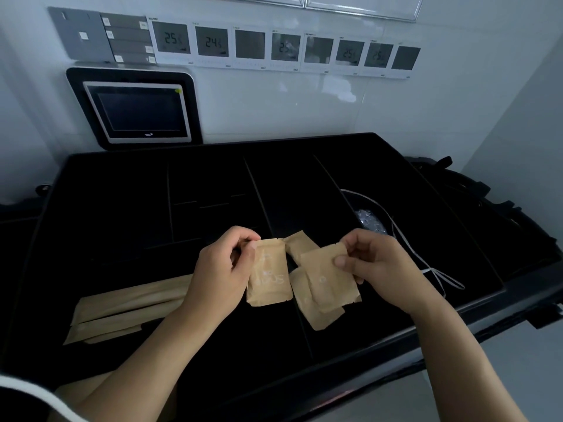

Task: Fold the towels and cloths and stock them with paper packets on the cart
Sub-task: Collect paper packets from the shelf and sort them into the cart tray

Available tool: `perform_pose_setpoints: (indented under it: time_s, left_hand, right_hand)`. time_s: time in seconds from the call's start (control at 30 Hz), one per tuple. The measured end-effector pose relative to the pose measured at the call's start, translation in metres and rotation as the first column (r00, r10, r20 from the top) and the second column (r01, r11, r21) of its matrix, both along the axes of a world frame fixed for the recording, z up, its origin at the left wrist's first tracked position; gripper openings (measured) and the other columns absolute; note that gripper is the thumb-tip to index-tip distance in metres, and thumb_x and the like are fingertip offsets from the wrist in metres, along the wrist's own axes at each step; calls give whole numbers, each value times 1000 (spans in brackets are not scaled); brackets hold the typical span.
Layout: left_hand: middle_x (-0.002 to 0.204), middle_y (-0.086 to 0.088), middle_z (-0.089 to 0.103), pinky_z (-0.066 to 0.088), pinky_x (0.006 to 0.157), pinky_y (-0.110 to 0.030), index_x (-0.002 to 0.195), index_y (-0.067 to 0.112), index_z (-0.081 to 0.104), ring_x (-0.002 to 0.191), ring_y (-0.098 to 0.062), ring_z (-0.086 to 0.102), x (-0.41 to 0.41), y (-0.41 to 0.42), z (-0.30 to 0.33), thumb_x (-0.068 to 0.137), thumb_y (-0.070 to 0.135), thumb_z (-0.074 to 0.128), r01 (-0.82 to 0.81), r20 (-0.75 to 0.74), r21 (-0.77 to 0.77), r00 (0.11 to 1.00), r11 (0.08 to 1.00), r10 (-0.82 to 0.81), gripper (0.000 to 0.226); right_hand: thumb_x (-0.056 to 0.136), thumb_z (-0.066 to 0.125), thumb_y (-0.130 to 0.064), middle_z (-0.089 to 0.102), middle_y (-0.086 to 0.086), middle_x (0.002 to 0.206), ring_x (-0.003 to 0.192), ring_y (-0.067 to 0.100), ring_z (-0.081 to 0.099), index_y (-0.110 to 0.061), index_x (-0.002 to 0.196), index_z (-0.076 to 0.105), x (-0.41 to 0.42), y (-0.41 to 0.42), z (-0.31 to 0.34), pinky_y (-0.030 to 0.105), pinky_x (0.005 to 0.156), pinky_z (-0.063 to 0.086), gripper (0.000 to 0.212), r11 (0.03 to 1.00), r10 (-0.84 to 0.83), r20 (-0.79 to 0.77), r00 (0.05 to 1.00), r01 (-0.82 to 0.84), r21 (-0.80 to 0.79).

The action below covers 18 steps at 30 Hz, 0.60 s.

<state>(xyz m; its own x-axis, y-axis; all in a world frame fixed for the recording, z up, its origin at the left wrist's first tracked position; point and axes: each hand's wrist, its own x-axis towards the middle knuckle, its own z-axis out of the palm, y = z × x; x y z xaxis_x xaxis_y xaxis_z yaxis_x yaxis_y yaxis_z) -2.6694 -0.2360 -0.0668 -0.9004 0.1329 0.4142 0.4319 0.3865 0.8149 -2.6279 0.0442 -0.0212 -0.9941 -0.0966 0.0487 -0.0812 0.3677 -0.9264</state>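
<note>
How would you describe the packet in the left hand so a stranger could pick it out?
On the black cart tray, both hands hold small brown paper packets over the front middle. The left hand pinches one packet alone by its top corner. It bears pale lettering; the right hand holds several overlapping.

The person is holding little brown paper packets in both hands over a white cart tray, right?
Nearly. The left hand and the right hand do each pinch brown paper packets, but the head view shows that the cart tray under them is black, not white.
</note>
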Motion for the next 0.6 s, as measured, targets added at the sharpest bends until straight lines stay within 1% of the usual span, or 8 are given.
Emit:
perform_pose_setpoints:
  time_s: [0.1,0.2,0.3,0.37,0.43,0.5,0.53,0.6]
  left_hand:
    - [75,1,65,50,60,-46,105,25,69,63,-23,60,4,0,6,104,18,58,17,13,16,1000,1000,-17,13]
    - [71,-3,64,51,58,-43,102,31,69,60,-25,60,7,-2,15,104,23,56,22,74,42,997,999,-25,16]
    - [73,1,66,53,59,-43,99,40,68,62,-24,62,10,-20,19,103,30,53,41,160,-87,987,995,-27,18]
    - [77,4,68,54,62,-45,98,43,69,65,-23,64,16,-39,18,104,31,55,70,226,-158,974,985,-33,19]
    - [84,8,70,57,67,-41,98,43,69,72,-18,67,27,-57,17,103,29,60,93,278,-204,960,975,-34,17]
    - [92,18,71,59,76,-32,99,42,70,85,-9,69,36,-73,16,100,27,64,115,297,-261,954,959,-33,16]
    - [94,21,71,58,79,-28,101,41,70,90,-5,69,40,-80,16,100,27,66,128,311,-279,950,952,-37,15]
    - [94,24,70,55,78,-24,101,43,70,90,-1,69,45,-90,15,99,30,67,164,356,-306,933,938,-47,14]
  right_hand:
    - [97,70,-10,71,11,86,67,25,57,-2,99,65,-5,-15,-2,26,58,49,10,988,39,40,998,-33,-148]
    - [98,69,-9,72,13,87,70,25,59,2,100,64,-10,-31,-3,26,57,48,12,979,89,75,993,-74,-192]
    - [96,69,-5,73,14,87,69,21,62,4,102,63,-14,-41,-1,25,57,48,13,973,108,96,990,-85,-213]
    - [93,72,-2,74,12,87,70,22,64,1,105,64,-15,-48,1,25,57,48,14,969,143,114,983,-115,-219]
    - [91,74,1,74,10,87,70,22,67,-4,113,63,-16,-57,0,28,58,50,25,972,193,148,970,-169,-162]
    - [91,74,1,74,10,89,71,22,69,-12,122,64,-17,-70,-2,28,61,52,35,965,261,186,947,-257,-46]
    - [92,73,0,74,9,91,72,22,71,-16,123,66,-18,-76,-3,27,63,53,36,952,298,213,931,-305,2]
    - [94,70,1,75,5,94,77,21,74,-22,117,71,-18,-86,-6,26,68,56,32,930,336,251,908,-363,66]
